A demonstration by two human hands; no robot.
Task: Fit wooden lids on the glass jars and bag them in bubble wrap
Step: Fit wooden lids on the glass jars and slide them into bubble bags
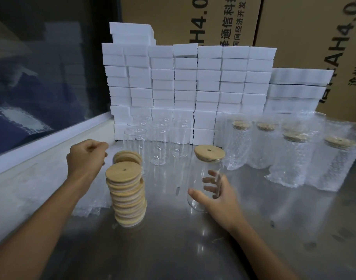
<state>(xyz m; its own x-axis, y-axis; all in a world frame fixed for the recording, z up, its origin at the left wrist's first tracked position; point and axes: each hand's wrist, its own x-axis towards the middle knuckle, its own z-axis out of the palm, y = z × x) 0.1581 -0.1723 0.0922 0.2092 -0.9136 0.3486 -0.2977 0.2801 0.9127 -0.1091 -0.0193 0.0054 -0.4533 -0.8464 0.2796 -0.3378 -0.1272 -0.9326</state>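
table (173,249): brushed metal, glossy, reflective
jar (205,178): clear smooth glass
lids (126,190): pale wood, matt (each with a small hole)
wrap (290,164): clear bubbled plastic
blocks (185,77): white foam, matt
boxes (294,27): brown printed cardboard
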